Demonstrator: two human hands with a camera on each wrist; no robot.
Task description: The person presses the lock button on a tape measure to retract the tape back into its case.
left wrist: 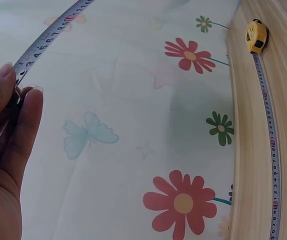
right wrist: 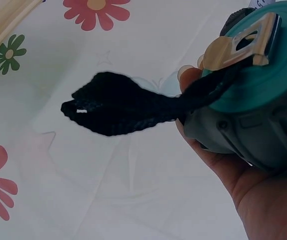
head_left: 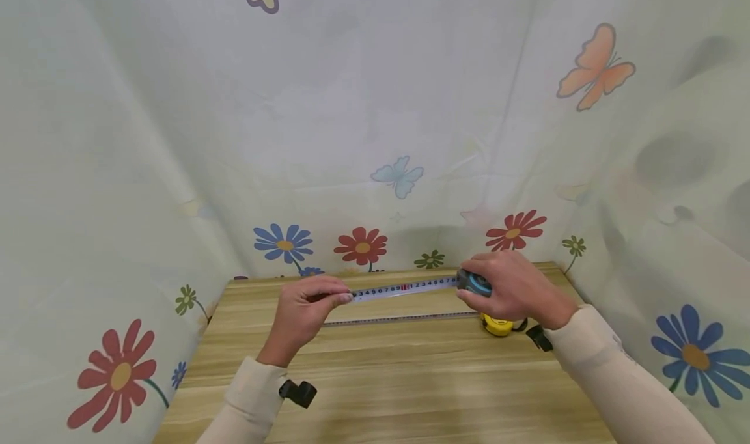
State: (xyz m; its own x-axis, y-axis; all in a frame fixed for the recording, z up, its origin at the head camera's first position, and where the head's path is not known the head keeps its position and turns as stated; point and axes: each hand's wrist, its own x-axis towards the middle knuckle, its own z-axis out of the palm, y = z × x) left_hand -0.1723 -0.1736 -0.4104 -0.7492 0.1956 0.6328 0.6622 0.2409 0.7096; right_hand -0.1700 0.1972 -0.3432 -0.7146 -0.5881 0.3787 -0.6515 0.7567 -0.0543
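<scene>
Likely springy, the measuring blade is best held at its end, pinched by the left grip, and case, clasped by the right grip.

Head view faces forward-down; wrist views (nearer) share the backdrop.

Left-hand grip pinching a silver numbered strip, yellow-and-black rounded tape measure and its silver blade on pale wooden surface, white flower-printed sheet
</scene>
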